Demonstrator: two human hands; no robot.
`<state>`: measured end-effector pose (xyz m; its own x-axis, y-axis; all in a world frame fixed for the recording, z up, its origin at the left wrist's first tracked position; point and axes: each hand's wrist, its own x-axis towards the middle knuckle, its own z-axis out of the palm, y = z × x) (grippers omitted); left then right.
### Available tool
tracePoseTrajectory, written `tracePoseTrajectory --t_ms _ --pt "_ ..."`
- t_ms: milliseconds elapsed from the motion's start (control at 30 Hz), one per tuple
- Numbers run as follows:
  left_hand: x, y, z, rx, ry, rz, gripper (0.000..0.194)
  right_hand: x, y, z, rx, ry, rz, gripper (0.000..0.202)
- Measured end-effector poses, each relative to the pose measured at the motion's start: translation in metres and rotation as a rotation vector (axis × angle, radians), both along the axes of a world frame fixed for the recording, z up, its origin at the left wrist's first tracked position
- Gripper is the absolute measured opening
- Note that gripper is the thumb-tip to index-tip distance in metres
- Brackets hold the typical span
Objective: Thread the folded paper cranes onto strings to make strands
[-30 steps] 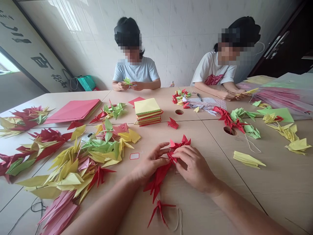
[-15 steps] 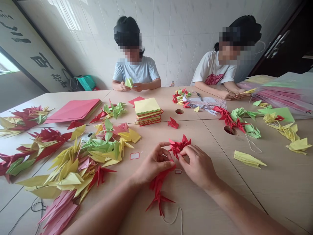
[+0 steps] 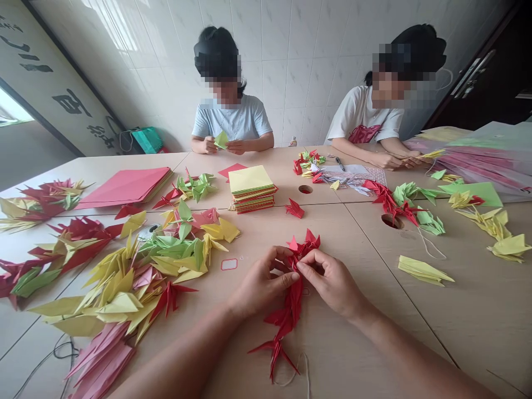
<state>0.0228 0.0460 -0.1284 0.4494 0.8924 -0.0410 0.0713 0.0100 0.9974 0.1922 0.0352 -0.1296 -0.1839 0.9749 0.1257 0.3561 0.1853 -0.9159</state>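
A string of red folded paper cranes (image 3: 292, 302) runs down the middle of the table, between my wrists. My left hand (image 3: 264, 281) is closed on its upper part from the left. From the right, my right hand (image 3: 330, 280) pinches the same string near the top, its fingertips almost touching those of my left hand. Red points of paper stick up beyond both hands. The lowest crane (image 3: 276, 348) lies spread near the front, with a loose white thread (image 3: 307, 371) beside it. What sits between my fingertips is too small to tell.
Piled yellow, green and pink cranes (image 3: 120, 282) cover the left side. Behind my hands are a stack of paper squares (image 3: 251, 191) and a lone red crane (image 3: 294, 208). A folded yellow bundle (image 3: 424, 270) lies at right. Two people sit across, handling paper.
Both hands have drawn closer together on the string. The red cranes below them have shifted right and hang straighter. Across the table, the green paper and yellow bundle in the people's hands have moved slightly.
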Motion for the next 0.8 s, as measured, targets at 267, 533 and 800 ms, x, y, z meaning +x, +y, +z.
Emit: tracePoseTrajectory --t_ms 267,533,800 --pt "-0.0006 0.0032 -0.0003 -0.004 -0.028 0.065 0.029 0.0005 0.0029 0.0012 -0.107 0.126 -0.059 0.024" --pt "0.0003 0.001 0.0018 -0.04 -0.136 0.061 0.027 0.0004 0.0032 -0.0029 -0.118 0.048 -0.153 0.025" --pt "0.002 -0.0039 0.0061 -0.156 -0.209 -0.065 0.029 0.001 0.0007 -0.0017 -0.149 0.031 -0.153 0.025"
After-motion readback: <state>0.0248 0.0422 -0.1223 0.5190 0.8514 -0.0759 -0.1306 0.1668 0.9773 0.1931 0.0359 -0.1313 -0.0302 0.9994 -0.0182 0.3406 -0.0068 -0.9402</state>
